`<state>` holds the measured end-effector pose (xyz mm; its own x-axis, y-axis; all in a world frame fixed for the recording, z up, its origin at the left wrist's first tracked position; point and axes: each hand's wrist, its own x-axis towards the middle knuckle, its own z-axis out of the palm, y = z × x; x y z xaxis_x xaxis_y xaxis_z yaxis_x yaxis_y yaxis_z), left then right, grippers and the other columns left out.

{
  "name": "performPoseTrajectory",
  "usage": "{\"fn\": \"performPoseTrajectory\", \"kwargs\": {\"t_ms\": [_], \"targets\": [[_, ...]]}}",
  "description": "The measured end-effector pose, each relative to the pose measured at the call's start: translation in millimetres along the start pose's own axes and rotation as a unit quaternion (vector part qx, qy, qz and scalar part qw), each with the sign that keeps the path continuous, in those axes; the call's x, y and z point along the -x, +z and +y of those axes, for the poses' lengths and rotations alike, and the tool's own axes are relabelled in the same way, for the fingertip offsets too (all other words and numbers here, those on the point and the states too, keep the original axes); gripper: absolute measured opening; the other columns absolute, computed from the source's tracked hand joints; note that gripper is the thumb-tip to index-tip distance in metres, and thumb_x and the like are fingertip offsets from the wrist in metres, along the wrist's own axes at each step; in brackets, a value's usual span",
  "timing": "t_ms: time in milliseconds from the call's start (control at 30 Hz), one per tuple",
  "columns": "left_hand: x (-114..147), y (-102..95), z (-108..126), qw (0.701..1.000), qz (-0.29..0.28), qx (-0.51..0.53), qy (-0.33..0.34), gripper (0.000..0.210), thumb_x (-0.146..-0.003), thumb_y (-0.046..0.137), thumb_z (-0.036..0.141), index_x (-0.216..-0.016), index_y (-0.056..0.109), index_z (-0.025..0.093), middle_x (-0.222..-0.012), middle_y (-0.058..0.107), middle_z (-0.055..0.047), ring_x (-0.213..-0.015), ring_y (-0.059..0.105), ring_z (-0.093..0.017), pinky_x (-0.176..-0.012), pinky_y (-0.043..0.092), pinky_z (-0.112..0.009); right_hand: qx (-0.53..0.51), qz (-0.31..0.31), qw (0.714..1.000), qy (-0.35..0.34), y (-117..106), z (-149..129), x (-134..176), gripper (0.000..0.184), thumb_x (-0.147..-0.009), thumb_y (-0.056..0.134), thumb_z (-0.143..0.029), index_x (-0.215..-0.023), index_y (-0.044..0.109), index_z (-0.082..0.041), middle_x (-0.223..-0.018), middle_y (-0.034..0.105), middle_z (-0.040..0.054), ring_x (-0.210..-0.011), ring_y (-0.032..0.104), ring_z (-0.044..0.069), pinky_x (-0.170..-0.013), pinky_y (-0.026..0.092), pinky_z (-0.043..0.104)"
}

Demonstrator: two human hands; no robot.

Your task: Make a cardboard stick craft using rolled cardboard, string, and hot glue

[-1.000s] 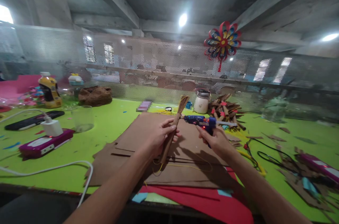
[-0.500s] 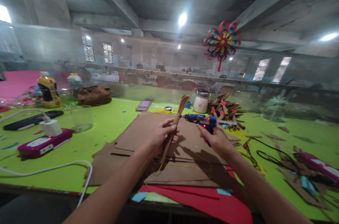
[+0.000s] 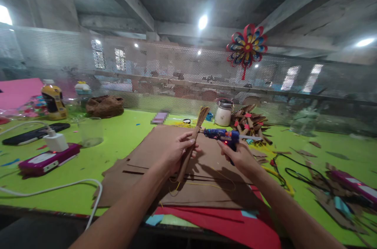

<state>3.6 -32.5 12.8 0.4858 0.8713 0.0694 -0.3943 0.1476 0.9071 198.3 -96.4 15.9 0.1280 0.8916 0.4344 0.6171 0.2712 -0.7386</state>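
Note:
My left hand (image 3: 183, 151) is closed round a rolled brown paper stick (image 3: 185, 166), held tilted, with its frayed, yellow-stringed end pointing up and away. In my right hand (image 3: 240, 154) is a blue hot glue gun (image 3: 222, 135), a clear glue stick poking out of its back and a small red light on it. Its nozzle touches, or nearly touches, the paper stick just above my left fingers. Beneath both hands lies a stack of brown paper sheets (image 3: 147, 149). A thin yellow string (image 3: 203, 184) trails over the sheets.
Several finished-looking paper rolls (image 3: 250, 121) are piled behind the glue gun, beside a white jar (image 3: 223, 113). A purple power strip (image 3: 50, 158), clear cup (image 3: 91, 133) and phone (image 3: 35, 133) are at left. Black cable (image 3: 303, 170) and paper scraps (image 3: 330, 205) lie at right. Red paper (image 3: 224, 221) overhangs the front edge.
The glue gun and my right hand have shifted slightly left along the paper stick. My left hand keeps its hold and has hardly moved.

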Motion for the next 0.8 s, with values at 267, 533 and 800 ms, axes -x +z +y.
{"fn": "performPoseTrajectory", "kwargs": {"t_ms": [267,533,800], "targets": [[0.4,2.6,-0.3,1.000,0.002,-0.009,-0.007,0.031,-0.078,0.056,0.008,-0.109,0.053,0.012,-0.071,0.063,-0.007,-0.064,0.063,-0.014,-0.051,0.047,-0.018,-0.020,0.034,0.999,-0.003,2.2,0.0,-3.6,0.046,-0.077,0.048,-0.057,-0.059,0.054,-0.015,-0.047,0.050,0.0012,-0.046,0.046,0.012,-0.048,0.038,0.025],[1.2,3.2,1.3,1.000,0.004,-0.012,-0.008,0.032,-0.078,0.054,0.007,-0.110,0.050,0.012,-0.070,0.062,-0.006,-0.063,0.063,-0.014,-0.050,0.048,-0.018,-0.009,0.026,1.000,-0.006,1.0,4.8,-2.7,0.045,-0.079,0.048,-0.055,-0.062,0.056,-0.014,-0.048,0.051,0.0011,-0.046,0.048,0.012,-0.049,0.037,0.025],[2.5,5.9,3.1,1.000,0.015,-0.016,-0.006,0.032,-0.079,0.053,0.006,-0.110,0.050,0.011,-0.070,0.062,-0.006,-0.062,0.064,-0.014,-0.049,0.048,-0.018,-0.013,0.030,0.999,-0.028,2.4,0.3,1.2,0.041,-0.081,0.048,-0.052,-0.066,0.057,-0.014,-0.051,0.052,0.0011,-0.048,0.048,0.012,-0.048,0.037,0.024]]}}
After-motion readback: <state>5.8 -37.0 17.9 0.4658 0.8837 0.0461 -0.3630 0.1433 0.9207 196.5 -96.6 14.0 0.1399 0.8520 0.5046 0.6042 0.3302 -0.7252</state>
